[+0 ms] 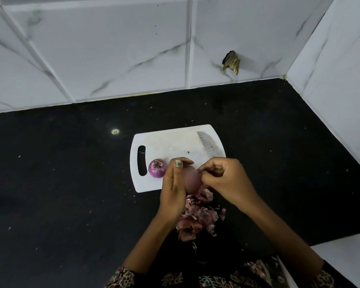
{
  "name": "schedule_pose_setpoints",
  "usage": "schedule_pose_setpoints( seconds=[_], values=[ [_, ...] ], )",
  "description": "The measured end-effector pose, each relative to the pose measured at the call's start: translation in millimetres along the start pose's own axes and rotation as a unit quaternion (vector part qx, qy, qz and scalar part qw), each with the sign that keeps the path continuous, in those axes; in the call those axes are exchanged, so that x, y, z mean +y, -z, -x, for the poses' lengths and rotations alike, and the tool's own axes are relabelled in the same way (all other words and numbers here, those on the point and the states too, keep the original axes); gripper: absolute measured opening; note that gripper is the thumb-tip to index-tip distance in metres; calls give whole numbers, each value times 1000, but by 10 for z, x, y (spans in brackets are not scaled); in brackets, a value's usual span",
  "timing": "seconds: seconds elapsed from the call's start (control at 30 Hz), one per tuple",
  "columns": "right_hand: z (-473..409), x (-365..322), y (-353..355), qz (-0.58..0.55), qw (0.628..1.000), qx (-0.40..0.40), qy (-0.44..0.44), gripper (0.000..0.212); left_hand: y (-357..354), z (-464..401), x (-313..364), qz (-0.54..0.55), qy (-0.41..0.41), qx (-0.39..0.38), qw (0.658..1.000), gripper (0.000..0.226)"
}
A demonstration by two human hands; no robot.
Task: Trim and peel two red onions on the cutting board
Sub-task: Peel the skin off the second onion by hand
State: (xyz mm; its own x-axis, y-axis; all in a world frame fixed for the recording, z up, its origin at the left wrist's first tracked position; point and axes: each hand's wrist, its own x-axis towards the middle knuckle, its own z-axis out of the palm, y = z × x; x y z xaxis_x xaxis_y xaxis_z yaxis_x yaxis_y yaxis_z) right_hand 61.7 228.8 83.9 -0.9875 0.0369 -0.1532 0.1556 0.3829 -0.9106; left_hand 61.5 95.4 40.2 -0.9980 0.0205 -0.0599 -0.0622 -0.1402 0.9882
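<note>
Onion handling is governed by a light, firm, rounded body that is judged to turn slippery once the dry skin is off. Two red onions are counted. One peeled onion (157,168) is seated on the cutting board (168,142), just beside the handle slot (141,160), with a trimmed end facing up. The second onion (192,179) is held above the near edge of the board, between both hands; it is blurred, and its surface appears pale and largely stripped.

The left hand (173,185) is curled around the left side of the held onion, with the thumb laid across its top. The right hand (220,175) is closed with its fingertips drawn together at the upper right of the onion; a scrap of skin is judged to be pinched there, although the scrap itself cannot be made out.

A grip across the widest part of the bulb is recommended, with the trimmed ends left exposed, since loose skin edges are most easily lifted at those ends. The dry skin is thin and brittle and is expected to tear into fragments rather than come away whole. The flesh is stiff enough that a firm hold is tolerated.

One knife (208,146) is counted, lying flat on the far right of the board, its handle hidden behind the right hand. One cutting board is present. One heap of peelings (200,215) lies on the dark counter (60,183) below the hands; individual pieces cannot be counted.
</note>
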Motion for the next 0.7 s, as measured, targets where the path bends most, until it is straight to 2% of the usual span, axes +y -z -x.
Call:
schedule_pose_setpoints(
  seconds=[0.03,0.17,0.33,0.43,0.5,0.57,0.7],
  values=[
    [19,-10,-7,-20,1000,-5,-2,7,1,-5,-2,-3,3,5,1000,47],
    [139,-53,-113,-39,999,-27,15,24,-11,-25,6,-27,-14,36,999,41],
    [105,29,-201,-46,997,57,17,5,20,-12,7,-36,-11,38,999,41],
    [48,119,-157,-7,996,88,7,6,4,5,28,6,55,53,997,42],
    [38,187,-126,69,995,68,5,10,-3,-4,44,44,111,55,991,45],
    [57,202,-120,106,994,22,0,26,0,5,81,47,134,48,989,48],
    [122,79,-155,5,1000,-26,-6,23,-14,32,128,45,127,46,990,50]
  ],
)
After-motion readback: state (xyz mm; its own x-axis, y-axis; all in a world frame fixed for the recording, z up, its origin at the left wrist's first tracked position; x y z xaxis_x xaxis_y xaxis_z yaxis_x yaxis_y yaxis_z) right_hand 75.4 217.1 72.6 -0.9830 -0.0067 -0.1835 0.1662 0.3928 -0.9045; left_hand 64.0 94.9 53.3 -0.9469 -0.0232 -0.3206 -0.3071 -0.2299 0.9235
